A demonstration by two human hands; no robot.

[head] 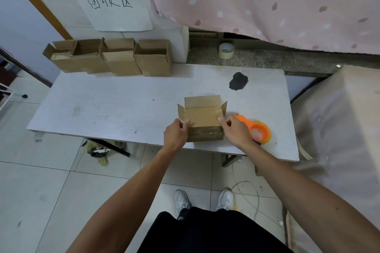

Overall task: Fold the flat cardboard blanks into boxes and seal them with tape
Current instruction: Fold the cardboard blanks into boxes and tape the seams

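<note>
The white table (102, 109) has four folded boxes (121, 61) in a row at 10 o'clock, tops still open. One box (202, 117) sits at 5 o'clock, with its side flaps sticking up. The left hand (175, 134) and right hand (236, 131) grip its near corners with curled fingers. The orange tape holder (260, 131) lies at its 3 o'clock. I think this box still needs closing and taping.

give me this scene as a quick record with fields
box in work: brown cardboard box, one flap folded over, side flaps up
left hand: grips its near left corner
right hand: grips its near right corner
tape tool: orange plastic tape dispenser on white table, right of box
others: four open cardboard boxes in row at table's far edge
</note>
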